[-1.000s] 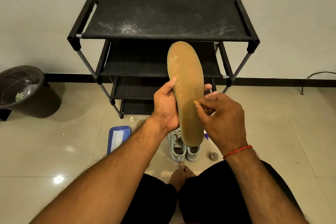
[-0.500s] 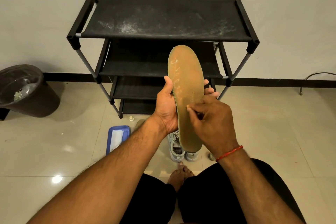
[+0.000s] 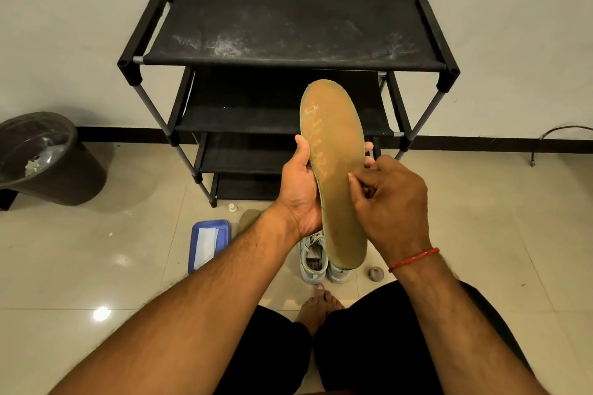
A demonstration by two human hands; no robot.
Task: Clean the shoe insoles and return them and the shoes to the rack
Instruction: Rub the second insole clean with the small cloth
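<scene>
Head view, insole: the tan insole (image 3: 333,170) is held upright in front of the rack (image 3: 288,42), toe end up, heel end low over the pair of shoes (image 3: 316,261) on the floor.
Head view, left hand: the left hand (image 3: 301,196) wraps the insole's left edge, thumb on the front face and fingertips showing past the right edge; its grip is closed on the insole.
Head view, right hand: the right hand (image 3: 388,202) pinches at the insole's right edge near mid-length, thumb and forefinger narrow and pressed on the surface; whether they hold a speck of dirt cannot be told.
Just changed: against a second ago, the insole has dropped a little and tilted slightly leftward at the top, and the right hand's pinch point has shifted along the edge, inward half a second ago and now back out to the rim.
Meaning for the task: this reads as picking or scraping dirt off the insole by hand, so cleaning is under way and nothing has gone back to the rack yet.
Unchanged since the earlier frame: shoes, the blue tray (image 3: 208,244) with its white cloth, the small round object (image 3: 376,273) beside the shoes and the dark bin (image 3: 48,160) sit where they were; every rack shelf in sight is bare of shoes.
Second insole: a tan shape (image 3: 248,218) on the floor beside the tray may be it, though mostly hidden.
</scene>
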